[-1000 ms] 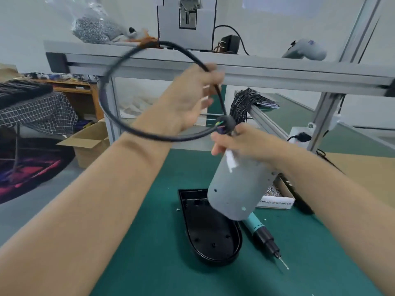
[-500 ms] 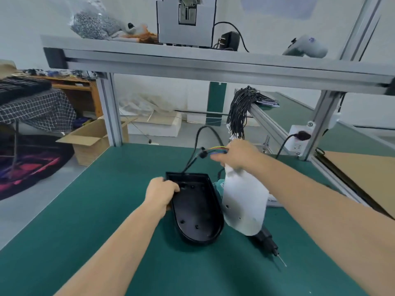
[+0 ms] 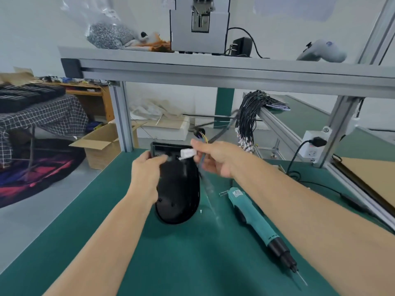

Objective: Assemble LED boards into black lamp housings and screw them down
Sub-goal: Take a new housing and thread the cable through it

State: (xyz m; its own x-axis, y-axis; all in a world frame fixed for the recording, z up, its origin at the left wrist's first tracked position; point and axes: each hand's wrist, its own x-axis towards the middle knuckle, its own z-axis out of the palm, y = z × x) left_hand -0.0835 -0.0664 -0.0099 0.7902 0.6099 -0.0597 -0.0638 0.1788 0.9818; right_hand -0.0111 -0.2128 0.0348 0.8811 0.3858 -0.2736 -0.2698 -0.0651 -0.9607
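Observation:
The black lamp housing (image 3: 178, 195) stands tilted on the green mat, its square end away from me. My left hand (image 3: 147, 173) grips its upper left edge. My right hand (image 3: 217, 160) pinches a white connector (image 3: 188, 153) with coloured wires (image 3: 204, 138) right at the housing's top end. A black cable (image 3: 222, 130) runs up and away from that hand. Below my right hand hangs a pale blurred streak (image 3: 210, 192), probably the LED board seen edge-on. A teal electric screwdriver (image 3: 253, 216) lies on the mat to the right, tip toward me.
A bundle of black wires (image 3: 245, 116) hangs off the rail behind. A power socket (image 3: 312, 145) with a plug sits on the right post. An aluminium shelf (image 3: 213, 69) crosses overhead. A cardboard box (image 3: 102, 144) stands on the floor to the left.
My left hand has lifted the housing's left side and shifted it right. My right hand has come down to the housing's top end, and the board now blurs edge-on.

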